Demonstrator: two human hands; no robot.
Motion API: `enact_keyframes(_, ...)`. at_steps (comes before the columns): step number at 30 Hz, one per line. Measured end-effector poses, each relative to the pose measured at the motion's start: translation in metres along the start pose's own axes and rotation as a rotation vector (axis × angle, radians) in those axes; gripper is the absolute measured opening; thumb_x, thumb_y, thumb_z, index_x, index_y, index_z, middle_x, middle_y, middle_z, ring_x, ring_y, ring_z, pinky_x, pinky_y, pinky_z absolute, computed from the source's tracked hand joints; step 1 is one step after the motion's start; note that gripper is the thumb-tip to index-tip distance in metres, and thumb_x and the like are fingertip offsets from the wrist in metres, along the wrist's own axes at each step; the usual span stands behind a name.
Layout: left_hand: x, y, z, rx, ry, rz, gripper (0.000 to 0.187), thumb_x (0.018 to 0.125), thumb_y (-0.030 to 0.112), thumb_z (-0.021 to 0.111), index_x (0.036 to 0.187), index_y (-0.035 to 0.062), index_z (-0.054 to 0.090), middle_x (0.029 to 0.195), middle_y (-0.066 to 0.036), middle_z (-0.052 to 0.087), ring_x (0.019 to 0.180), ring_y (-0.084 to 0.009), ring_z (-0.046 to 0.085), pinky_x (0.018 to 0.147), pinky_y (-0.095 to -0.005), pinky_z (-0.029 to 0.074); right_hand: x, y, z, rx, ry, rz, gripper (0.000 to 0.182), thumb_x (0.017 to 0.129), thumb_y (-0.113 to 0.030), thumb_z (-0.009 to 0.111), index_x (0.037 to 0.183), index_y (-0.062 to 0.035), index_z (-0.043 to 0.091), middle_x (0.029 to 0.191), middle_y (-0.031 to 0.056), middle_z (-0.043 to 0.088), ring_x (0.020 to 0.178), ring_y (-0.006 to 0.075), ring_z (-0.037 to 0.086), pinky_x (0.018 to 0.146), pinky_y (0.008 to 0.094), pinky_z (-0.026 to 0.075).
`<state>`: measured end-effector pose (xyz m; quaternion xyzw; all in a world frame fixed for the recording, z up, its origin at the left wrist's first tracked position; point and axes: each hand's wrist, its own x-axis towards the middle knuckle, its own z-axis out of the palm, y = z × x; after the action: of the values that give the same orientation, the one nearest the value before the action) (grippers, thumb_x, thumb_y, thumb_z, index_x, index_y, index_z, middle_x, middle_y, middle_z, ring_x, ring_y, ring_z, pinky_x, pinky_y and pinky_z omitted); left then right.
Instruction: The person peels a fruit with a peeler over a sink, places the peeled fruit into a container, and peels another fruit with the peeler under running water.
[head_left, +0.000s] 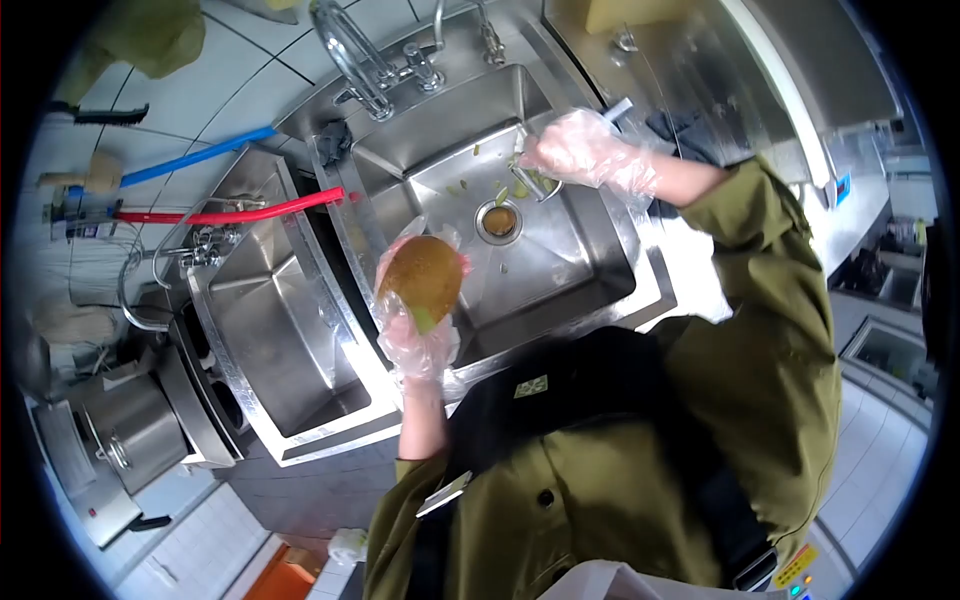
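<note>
My left hand (pixel 412 340), in a clear plastic glove, is closed around a large oval fruit or vegetable (pixel 425 275) above the left side of the sink (pixel 560 240). Its skin is brown, with a pale green patch low on its side; I cannot make out the exact kind. My right hand (pixel 578 145), gloved the same way, grips a peeler (pixel 543 187) over the sink's right side. The peeler's metal head points down toward the basin, and its pale handle end sticks out behind my fist. Green peelings (pixel 508 190) lie on the sink floor near the drain (pixel 499 221).
A curved faucet (pixel 350 60) stands at the sink's back edge, beside a dark cloth (pixel 333 143). A second sink (pixel 280 340) adjoins on the left, with a red hose (pixel 240 214) and a blue tube (pixel 200 160) near it. A steel pot (pixel 135 430) stands further left.
</note>
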<state>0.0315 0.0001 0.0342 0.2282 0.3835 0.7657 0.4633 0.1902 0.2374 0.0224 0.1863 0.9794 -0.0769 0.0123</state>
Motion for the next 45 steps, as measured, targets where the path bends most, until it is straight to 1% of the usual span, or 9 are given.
enact_keyframes(8, 0.007, -0.018, -0.014, 0.240, 0.040, -0.120, 0.087, 0.071, 0.054, 0.071, 0.131, 0.0027, 0.035, 0.124, -0.013, 0.048, 0.111, -0.0271, 0.053, 0.094, -0.0422, 0.045, 0.003, -0.074, -0.043, 0.211, 0.574, -0.446, 0.020, 0.090, -0.030, 0.051, 0.094, -0.0124, 0.059, 0.057, 0.0073, 0.051, 0.050, 0.0206, 0.052, 0.047, 0.0329, 0.041)
enact_keyframes(10, 0.007, -0.017, -0.016, 0.292, 0.060, -0.084, 0.086, 0.072, 0.050, 0.071, 0.133, 0.0031, 0.033, 0.126, -0.013, 0.046, 0.113, -0.0273, 0.051, 0.095, -0.0428, 0.044, 0.004, -0.091, -0.067, 0.022, 0.139, -0.304, 0.020, 0.087, -0.026, 0.054, 0.084, -0.0060, 0.056, 0.064, 0.0086, 0.053, 0.058, 0.0206, 0.055, 0.050, 0.0327, 0.044)
enact_keyframes(14, -0.002, -0.005, -0.004, 0.123, 0.037, -0.039, 0.082, 0.074, 0.051, 0.068, 0.131, 0.0020, 0.036, 0.129, -0.015, 0.045, 0.113, -0.0295, 0.052, 0.096, -0.0446, 0.044, 0.024, -0.030, 0.008, 0.048, 0.573, -0.490, 0.013, 0.076, -0.021, 0.059, 0.080, -0.0092, 0.058, 0.060, 0.0070, 0.053, 0.045, 0.0189, 0.052, 0.040, 0.0333, 0.042)
enact_keyframes(17, -0.004, 0.003, -0.014, 0.076, 0.026, -0.070, 0.085, 0.071, 0.057, 0.067, 0.129, 0.0017, 0.040, 0.129, -0.014, 0.047, 0.113, -0.0293, 0.053, 0.096, -0.0453, 0.044, 0.009, 0.009, 0.042, 0.040, 0.016, -0.024, 0.031, 0.085, -0.027, 0.057, 0.058, -0.0113, 0.056, 0.052, 0.0089, 0.052, 0.047, 0.0242, 0.055, 0.046, 0.0320, 0.048)
enact_keyframes(22, 0.001, -0.005, -0.038, 0.259, -0.043, -0.233, 0.094, 0.062, 0.056, 0.075, 0.130, 0.0021, 0.038, 0.122, -0.011, 0.050, 0.112, -0.0244, 0.052, 0.095, -0.0376, 0.043, 0.004, -0.052, -0.045, 0.273, 0.234, -0.268, 0.029, 0.081, -0.031, 0.066, 0.067, -0.0119, 0.050, 0.055, 0.0021, 0.044, 0.042, 0.0191, 0.044, 0.040, 0.0324, 0.036)
enact_keyframes(24, 0.007, 0.003, -0.036, 0.348, -0.048, -0.323, 0.090, 0.060, 0.041, 0.079, 0.130, 0.0010, 0.038, 0.123, -0.011, 0.049, 0.113, -0.0229, 0.050, 0.097, -0.0333, 0.039, 0.018, -0.069, -0.038, 0.197, 0.853, -0.616, 0.020, 0.083, -0.029, 0.064, 0.082, -0.0114, 0.054, 0.054, 0.0004, 0.042, 0.042, 0.0140, 0.043, 0.040, 0.0266, 0.035)
enact_keyframes(30, 0.002, 0.015, -0.027, 0.529, -0.026, -0.251, 0.084, 0.056, 0.023, 0.078, 0.127, 0.0016, 0.040, 0.122, -0.010, 0.048, 0.115, -0.0228, 0.048, 0.098, -0.0336, 0.038, 0.015, -0.077, -0.057, -0.084, 0.796, -0.653, 0.014, 0.082, -0.023, 0.062, 0.088, -0.0105, 0.060, 0.060, 0.0037, 0.053, 0.047, 0.0152, 0.050, 0.045, 0.0287, 0.042)
enact_keyframes(36, 0.000, 0.030, -0.024, 0.522, -0.200, -0.247, 0.097, 0.045, 0.024, 0.089, 0.127, 0.0037, 0.041, 0.121, -0.007, 0.048, 0.114, -0.0205, 0.047, 0.098, -0.0346, 0.037, 0.016, -0.018, -0.030, -0.010, 0.040, -0.173, 0.035, 0.088, -0.037, 0.054, 0.072, -0.0070, 0.060, 0.049, 0.0118, 0.052, 0.050, 0.0305, 0.056, 0.046, 0.0395, 0.045)
enact_keyframes(45, 0.020, 0.046, -0.010, 0.513, -0.238, -0.582, 0.098, 0.051, 0.021, 0.088, 0.131, 0.0021, 0.036, 0.122, -0.010, 0.049, 0.106, -0.0186, 0.052, 0.093, -0.0319, 0.043, 0.025, -0.057, -0.044, -0.248, 0.841, -0.797, 0.019, 0.079, -0.026, 0.062, 0.084, -0.0077, 0.058, 0.065, 0.0015, 0.048, 0.053, 0.0132, 0.051, 0.044, 0.0254, 0.041)
